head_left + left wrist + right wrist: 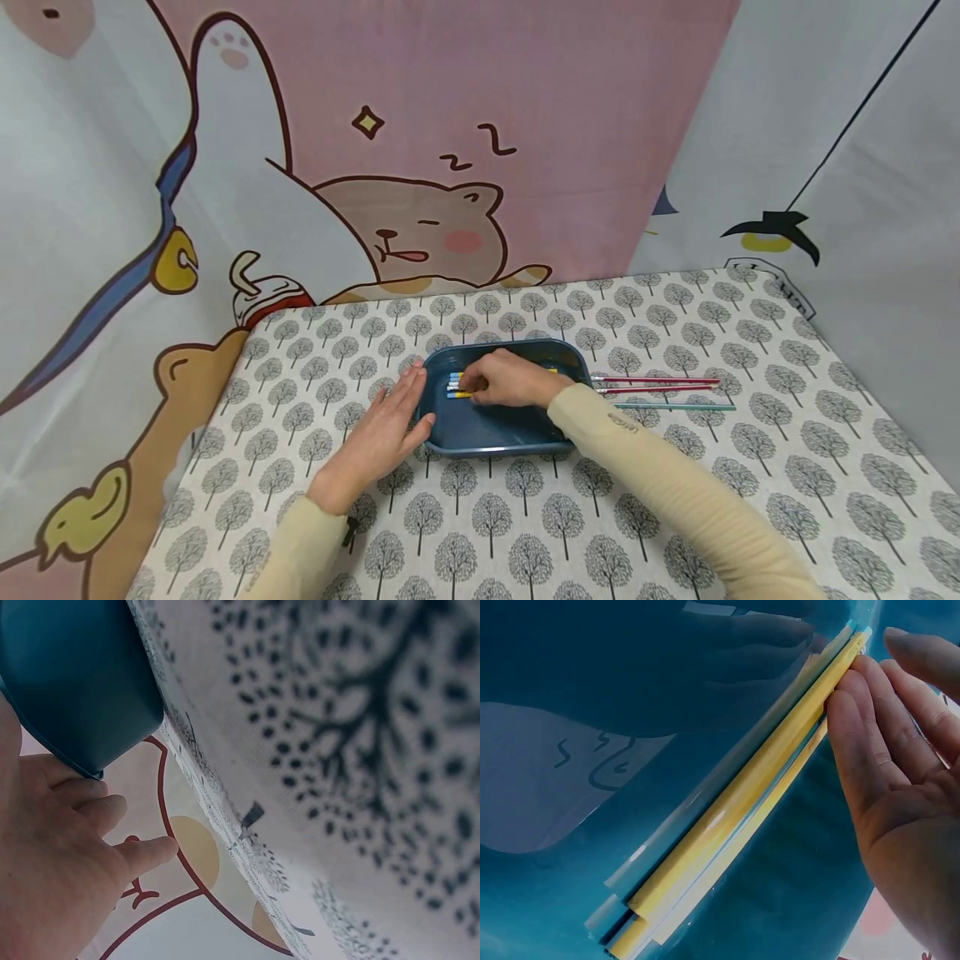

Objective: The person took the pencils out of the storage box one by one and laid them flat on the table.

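Several slim yellow-and-blue sticks (735, 787), pencil-like in shape, lie side by side in a dark blue tray (495, 451). Over their left ends in the head view is my right hand (510, 379), inside the tray. The right wrist view has that hand's fingertips (844, 705) right against the yellow stick near its end, the fingers fairly straight. My left hand (382, 429) is at the tray's left side, fingers extended along the rim and thumb spread. In the left wrist view, the left hand (60, 855) has its fingers beside the tray's corner (97, 720).
Right of the tray lie two red-handled brushes (660, 381) and a teal stick (675, 407). A tree-print cloth (491, 517) covers the table. Behind it hangs a cartoon-print curtain (585, 125); another light fabric wall (885, 208) stands at the right.
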`<state>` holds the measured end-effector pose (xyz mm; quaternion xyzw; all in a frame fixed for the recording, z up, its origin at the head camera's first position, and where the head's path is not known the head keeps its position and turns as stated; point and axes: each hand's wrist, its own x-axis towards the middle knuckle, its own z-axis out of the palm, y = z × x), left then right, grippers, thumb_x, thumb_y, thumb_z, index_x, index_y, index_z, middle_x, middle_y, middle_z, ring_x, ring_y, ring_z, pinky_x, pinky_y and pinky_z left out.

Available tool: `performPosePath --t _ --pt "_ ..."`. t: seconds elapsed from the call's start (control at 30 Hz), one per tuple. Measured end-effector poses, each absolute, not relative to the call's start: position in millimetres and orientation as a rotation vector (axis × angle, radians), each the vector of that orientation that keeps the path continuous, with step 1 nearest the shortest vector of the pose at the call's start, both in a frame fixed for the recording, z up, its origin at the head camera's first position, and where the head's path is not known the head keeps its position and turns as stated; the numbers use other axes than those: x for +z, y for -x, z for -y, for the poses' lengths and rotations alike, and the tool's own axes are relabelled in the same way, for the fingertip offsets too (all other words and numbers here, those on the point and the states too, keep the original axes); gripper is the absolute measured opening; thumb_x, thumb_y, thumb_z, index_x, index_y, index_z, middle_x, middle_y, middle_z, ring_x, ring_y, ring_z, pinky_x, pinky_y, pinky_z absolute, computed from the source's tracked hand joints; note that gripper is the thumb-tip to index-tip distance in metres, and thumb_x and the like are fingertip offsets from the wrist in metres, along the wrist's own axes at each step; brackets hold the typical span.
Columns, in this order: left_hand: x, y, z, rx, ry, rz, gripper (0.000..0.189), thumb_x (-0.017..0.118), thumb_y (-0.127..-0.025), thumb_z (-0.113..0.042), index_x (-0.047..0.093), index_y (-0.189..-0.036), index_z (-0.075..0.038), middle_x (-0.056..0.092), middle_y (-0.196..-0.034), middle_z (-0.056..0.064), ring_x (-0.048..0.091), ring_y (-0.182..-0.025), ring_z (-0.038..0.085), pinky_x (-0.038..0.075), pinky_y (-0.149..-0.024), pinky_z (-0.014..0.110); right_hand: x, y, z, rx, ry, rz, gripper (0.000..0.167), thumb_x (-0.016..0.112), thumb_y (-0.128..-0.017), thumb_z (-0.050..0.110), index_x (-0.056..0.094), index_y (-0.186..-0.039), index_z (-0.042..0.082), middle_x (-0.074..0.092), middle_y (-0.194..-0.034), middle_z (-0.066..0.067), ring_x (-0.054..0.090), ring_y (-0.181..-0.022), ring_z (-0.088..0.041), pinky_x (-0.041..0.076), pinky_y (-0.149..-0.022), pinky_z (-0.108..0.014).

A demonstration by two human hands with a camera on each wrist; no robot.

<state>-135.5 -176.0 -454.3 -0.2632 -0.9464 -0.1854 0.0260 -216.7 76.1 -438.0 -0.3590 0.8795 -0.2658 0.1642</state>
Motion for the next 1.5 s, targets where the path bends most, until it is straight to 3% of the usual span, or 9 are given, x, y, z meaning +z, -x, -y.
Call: performPosePath --t 0.83,1.5 --pt "-451.5 134.6 174.9 -0.604 0.816 2.926 0.071 0.056 -0.107 -0.035 0.029 -0.160 0.004 0.025 -0.168 0.018 0.029 -0.153 0.036 0.031 -0.117 0.067 -437.8 211.0 -70.3 -0.581 1.100 -2.561 0.017 0.083 -0.090 0.016 0.082 -0.107 0.014 0.077 -0.100 0.004 0.069 -0.087 -0.006 0.058 -0.082 -0.025" --pt "-453.2 134.3 175.2 -0.600 0.812 2.920 0.072 0.056 -0.107 -0.035 0.028 -0.160 0.005 0.025 -0.168 0.020 0.029 -0.153 0.038 0.030 -0.117 0.067 -441.0 211.5 -71.8 -0.622 1.111 -2.553 0.011 0.079 -0.092 0.006 0.082 -0.099 0.014 0.076 -0.094 0.005 0.068 -0.083 -0.005 0.058 -0.078 -0.024"
